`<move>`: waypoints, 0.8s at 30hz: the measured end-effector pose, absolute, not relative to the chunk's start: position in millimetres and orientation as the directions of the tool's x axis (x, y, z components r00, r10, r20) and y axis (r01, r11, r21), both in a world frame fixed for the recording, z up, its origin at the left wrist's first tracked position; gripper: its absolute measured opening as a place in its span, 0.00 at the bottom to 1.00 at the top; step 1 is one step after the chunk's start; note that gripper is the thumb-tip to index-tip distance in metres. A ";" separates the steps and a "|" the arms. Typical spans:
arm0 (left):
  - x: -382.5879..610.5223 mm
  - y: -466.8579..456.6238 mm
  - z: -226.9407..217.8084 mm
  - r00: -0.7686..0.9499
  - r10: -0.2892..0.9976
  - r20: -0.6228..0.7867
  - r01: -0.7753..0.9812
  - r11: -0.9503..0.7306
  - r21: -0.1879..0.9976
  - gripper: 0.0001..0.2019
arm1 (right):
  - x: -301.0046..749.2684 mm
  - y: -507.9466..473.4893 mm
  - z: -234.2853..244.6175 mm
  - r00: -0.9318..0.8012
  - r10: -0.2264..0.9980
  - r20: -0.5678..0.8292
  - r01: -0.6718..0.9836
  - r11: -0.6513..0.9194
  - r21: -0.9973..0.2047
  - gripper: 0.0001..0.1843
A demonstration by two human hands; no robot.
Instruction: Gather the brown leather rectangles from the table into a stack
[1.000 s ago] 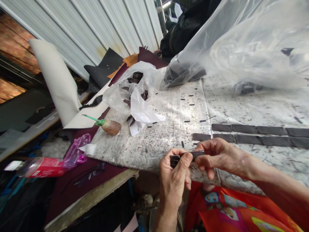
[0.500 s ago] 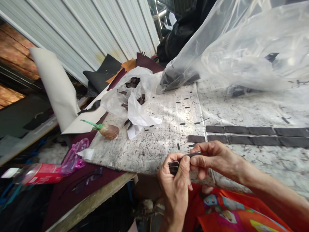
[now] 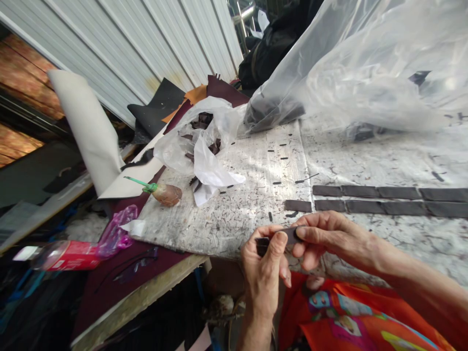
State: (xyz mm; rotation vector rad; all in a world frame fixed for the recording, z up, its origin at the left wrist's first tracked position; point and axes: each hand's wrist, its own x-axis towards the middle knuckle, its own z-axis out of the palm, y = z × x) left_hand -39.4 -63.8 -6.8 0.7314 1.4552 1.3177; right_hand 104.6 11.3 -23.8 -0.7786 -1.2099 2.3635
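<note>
"Fingers first: what does the person's left hand (image 3: 260,278) have?"

"Its thumb and fingers are pinched narrow on one end of a dark strip (image 3: 291,236), with more dark pieces (image 3: 262,246) tucked in the same grip."

"And the right hand (image 3: 327,235)?"

"Thumb and fingertips closed on the other end, so the strip spans both sets of fingers."

"What lies around them?"

"Just beyond the right fingers, two rows of dark strips (image 3: 363,207) on a speckled work surface (image 3: 219,226). Well left of the left fingers, a brown, bulb-shaped object (image 3: 170,194)."
</note>
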 end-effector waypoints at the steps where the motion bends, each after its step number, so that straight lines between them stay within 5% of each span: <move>1: -38.7 -64.0 -6.6 -0.334 0.905 -0.265 -0.159 0.223 0.962 0.14 | 104.8 11.0 -23.7 -0.775 0.553 -0.305 -0.076 -0.560 -0.825 0.17; 11: -35.2 -66.2 0.2 -0.389 0.878 -0.279 -0.134 0.245 0.960 0.14 | 109.4 8.0 -27.0 -0.701 0.639 -0.317 -0.099 -0.528 -0.844 0.17; 18: -30.2 -68.7 2.6 -0.441 0.867 -0.234 -0.046 0.239 0.970 0.12 | 111.0 0.9 -23.5 -0.739 0.560 -0.374 -0.119 -0.655 -0.746 0.18; 24: -35.3 -71.4 -1.8 -0.391 0.874 -0.290 -0.133 0.258 0.957 0.13 | 116.9 1.5 -20.4 -0.727 0.614 -0.308 -0.120 -0.556 -0.823 0.19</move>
